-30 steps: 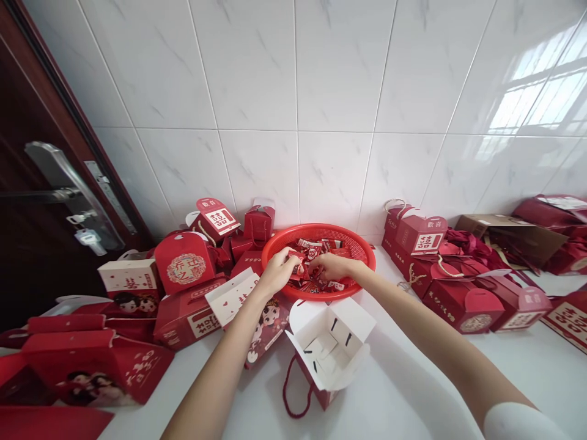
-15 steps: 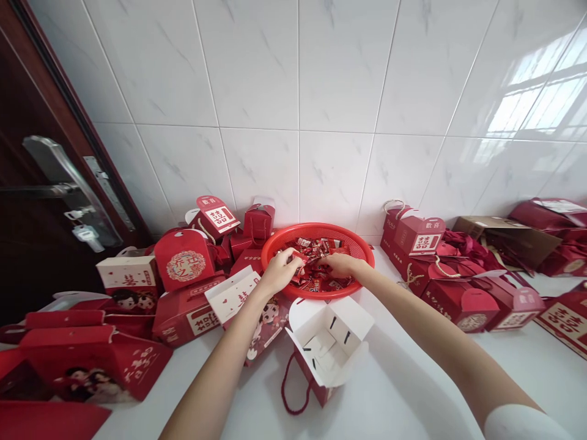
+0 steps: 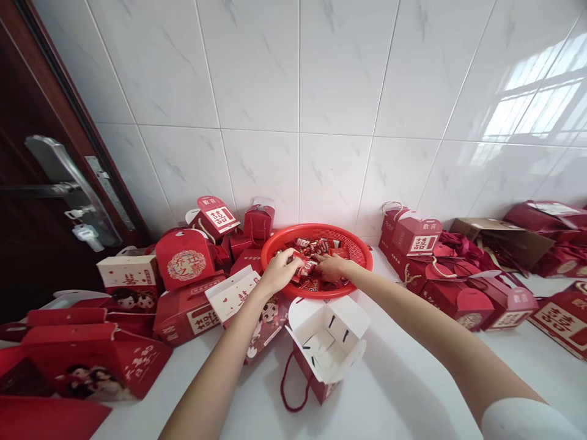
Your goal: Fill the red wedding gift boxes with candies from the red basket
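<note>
A red plastic basket (image 3: 367,260) with perforated sides holds a heap of red-wrapped candies (image 3: 316,246). My left hand (image 3: 280,273) is over the basket's left side, its fingers closed on wrapped candies (image 3: 299,263). Inside the basket, my right hand (image 3: 332,267) reaches in from the right, fingers stretched out and touching the candies; its fingertips are partly hidden among the wrappers. Just in front of the basket stands an open gift box (image 3: 328,342), white inside, with its flaps spread and a dark red cord handle (image 3: 285,388) hanging at its left.
Red gift boxes (image 3: 186,260) crowd the table's left side, one (image 3: 261,330) beneath my left forearm. More boxes (image 3: 417,235) and an open brown carton (image 3: 504,241) stand on the right. Behind is a tiled wall (image 3: 334,171); a door handle (image 3: 68,183) is at far left.
My right hand has shifted slightly left across the candies, closer to my left hand, and its fingers show more. My left hand stays nearly in place with its candies.
</note>
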Tool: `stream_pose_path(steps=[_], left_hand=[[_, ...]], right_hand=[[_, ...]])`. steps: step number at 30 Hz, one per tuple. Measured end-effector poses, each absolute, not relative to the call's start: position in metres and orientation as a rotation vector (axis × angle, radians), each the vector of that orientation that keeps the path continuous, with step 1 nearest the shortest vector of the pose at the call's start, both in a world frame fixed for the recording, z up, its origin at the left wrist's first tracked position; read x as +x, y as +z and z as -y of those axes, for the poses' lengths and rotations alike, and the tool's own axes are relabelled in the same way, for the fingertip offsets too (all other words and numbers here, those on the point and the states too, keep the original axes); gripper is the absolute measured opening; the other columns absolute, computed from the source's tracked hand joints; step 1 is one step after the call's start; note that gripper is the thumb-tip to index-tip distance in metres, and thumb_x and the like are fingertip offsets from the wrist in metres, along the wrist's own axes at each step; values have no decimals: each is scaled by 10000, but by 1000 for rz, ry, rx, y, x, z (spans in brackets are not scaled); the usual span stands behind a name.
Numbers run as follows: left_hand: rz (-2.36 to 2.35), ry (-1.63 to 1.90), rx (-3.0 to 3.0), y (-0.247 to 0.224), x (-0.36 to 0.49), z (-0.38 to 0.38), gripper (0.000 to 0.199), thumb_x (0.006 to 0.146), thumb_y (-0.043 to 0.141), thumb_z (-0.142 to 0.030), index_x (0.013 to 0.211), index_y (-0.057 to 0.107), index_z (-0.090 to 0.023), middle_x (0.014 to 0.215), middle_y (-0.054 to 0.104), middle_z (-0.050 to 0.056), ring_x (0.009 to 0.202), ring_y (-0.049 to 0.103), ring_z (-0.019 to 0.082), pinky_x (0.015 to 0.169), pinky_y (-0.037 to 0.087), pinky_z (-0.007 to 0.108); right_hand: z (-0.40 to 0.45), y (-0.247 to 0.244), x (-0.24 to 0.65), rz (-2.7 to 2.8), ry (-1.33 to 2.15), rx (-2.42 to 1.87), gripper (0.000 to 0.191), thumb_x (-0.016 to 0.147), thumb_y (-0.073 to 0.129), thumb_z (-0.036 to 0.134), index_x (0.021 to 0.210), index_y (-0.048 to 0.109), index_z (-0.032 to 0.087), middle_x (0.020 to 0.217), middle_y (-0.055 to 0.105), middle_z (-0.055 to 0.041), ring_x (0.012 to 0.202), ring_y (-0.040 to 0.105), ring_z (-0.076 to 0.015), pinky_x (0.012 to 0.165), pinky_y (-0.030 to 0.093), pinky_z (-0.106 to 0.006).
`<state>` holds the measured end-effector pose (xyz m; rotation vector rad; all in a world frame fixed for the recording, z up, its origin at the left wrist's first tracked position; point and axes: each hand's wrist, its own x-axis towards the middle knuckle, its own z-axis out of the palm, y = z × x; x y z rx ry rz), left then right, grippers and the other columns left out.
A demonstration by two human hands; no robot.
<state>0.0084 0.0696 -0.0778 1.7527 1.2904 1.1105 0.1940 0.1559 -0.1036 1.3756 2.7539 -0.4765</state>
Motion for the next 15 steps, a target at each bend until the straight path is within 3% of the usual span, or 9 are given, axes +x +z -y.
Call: stream_pose_path(steps=[4,6,9,15], left_hand=[[-1255,1144,1707,-81,8,-73,150,699,552,-363,655,546,-220,645,660,1,689,619,206,679,466,312],[-1219,1163,1654,-82,8,-74,155,699,567,-364,650,554,-218,643,657,2,676,613,202,671,464,311],[-1193,1220,1589,-82,7,-75,199,718,585,-399,647,558,-215,658,653,4,689,608,201,690,462,313],[-1133,1347,1456,-83,5,-78,353,754,620,-557,790,642,-206,728,678,5,810,640,220,813,465,327]], right_hand=[[-160,-100,199,-2847,-700,1530,103,765,652,199,812,741,177,998,748,-103,964,665,-258,873,495,-353],[-158,-93,204,-2934,-878,1636,182,826,600,279,784,729,158,874,741,-90,846,663,-229,797,503,-331],[-153,-83,214,-3068,-1214,1791,297,841,575,396,862,737,148,929,737,-88,842,657,-212,767,509,-319],[-137,-74,220,-3049,-1968,1828,424,663,727,462,987,742,188,1080,727,-85,867,669,-182,706,536,-286]])
